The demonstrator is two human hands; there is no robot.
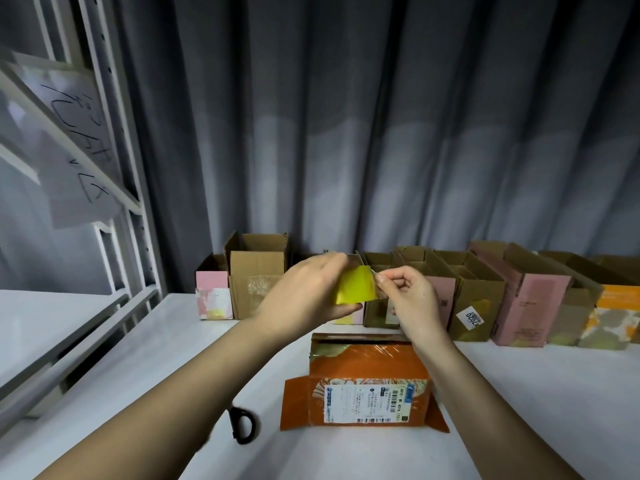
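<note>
My left hand grips a roll of yellow packing tape, held up above the table. My right hand pinches the loose clear end of the tape at the roll's right edge. Below both hands an orange cardboard box lies on the white table, with a white shipping label on its near face and its side flaps spread open. Black scissors lie on the table left of the box, partly hidden by my left forearm.
A row of open cardboard and pink boxes stands along the back of the white table against a grey curtain. A grey metal shelf frame with a handwritten paper sheet rises at the left.
</note>
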